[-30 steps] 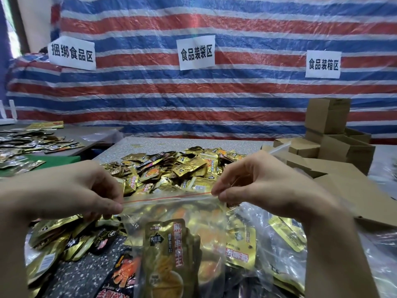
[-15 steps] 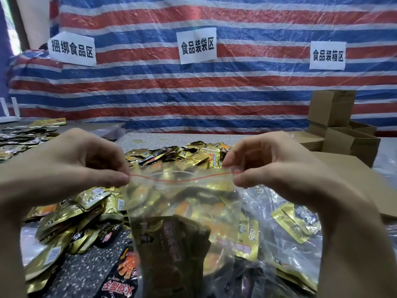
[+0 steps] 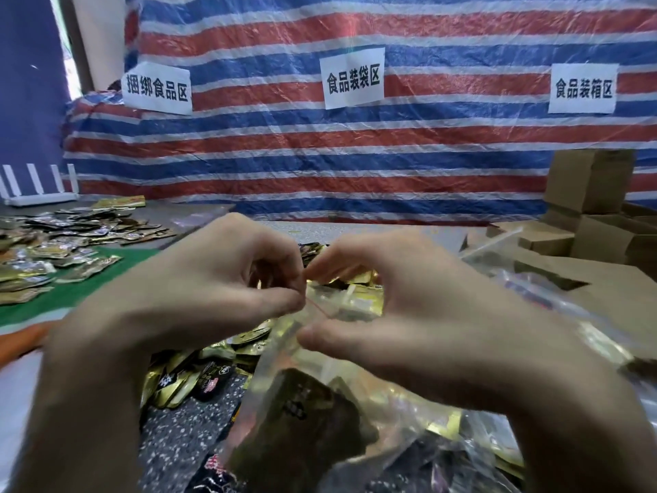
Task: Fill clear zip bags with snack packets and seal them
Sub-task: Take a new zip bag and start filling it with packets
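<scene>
The clear plastic zip bag [image 3: 284, 361] with the red seal strip, already stuffed with gold and dark foil snack packets [image 3: 302, 425], is held up over the speckled table [image 3: 177, 443] — the left hand [image 3: 199, 300] pinches the strip, the right hand [image 3: 426, 314] curls thumb and forefinger round the mouth just beside it. Filling looks done and sealing unfinished — the heap of loose gold packets [image 3: 177, 380] below suggests many bags remain

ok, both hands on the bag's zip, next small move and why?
Probably slide the right hand along the red strip, pinching, while the left hand anchors its end. Both hold the top of the bag close together, packets already inside, and the strip bends between them, so it hardly looks pressed shut.
</scene>
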Tool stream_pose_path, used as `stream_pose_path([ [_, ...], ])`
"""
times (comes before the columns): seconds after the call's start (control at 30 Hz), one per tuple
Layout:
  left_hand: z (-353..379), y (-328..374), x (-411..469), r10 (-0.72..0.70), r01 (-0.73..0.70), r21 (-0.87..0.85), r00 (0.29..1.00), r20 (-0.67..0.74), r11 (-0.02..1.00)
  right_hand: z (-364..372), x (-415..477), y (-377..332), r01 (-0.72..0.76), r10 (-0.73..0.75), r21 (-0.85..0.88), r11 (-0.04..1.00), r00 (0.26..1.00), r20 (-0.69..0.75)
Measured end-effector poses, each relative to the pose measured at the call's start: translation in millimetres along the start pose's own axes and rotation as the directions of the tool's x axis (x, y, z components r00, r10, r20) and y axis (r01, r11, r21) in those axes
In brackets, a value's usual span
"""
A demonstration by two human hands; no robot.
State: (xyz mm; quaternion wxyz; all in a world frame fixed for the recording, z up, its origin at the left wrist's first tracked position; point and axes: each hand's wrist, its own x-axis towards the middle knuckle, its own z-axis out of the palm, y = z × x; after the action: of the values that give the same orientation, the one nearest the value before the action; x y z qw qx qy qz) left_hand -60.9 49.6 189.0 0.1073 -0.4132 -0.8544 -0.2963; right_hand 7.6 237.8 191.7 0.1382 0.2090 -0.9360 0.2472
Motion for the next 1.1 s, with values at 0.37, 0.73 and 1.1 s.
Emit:
stream_pose_path([
  [0.37,-15,-10,-12,0.01,-0.005,-0.066,0.997,0.071,0.998,19,21,13,0.02,-0.021,0.117,0.993,1.0,0.001],
  [0.73,-15,-28,-15,-0.042,0.053,-0.084,0.99,0.133,0.995,29,23,4,0.094,-0.094,0.016,0.995,0.996,0.004],
  [1.1,-9,-24,-7,0.08,-0.08,-0.021,0.996,0.029,0.997,28,25,14,0.055,-0.049,0.109,0.992,0.997,-0.058],
])
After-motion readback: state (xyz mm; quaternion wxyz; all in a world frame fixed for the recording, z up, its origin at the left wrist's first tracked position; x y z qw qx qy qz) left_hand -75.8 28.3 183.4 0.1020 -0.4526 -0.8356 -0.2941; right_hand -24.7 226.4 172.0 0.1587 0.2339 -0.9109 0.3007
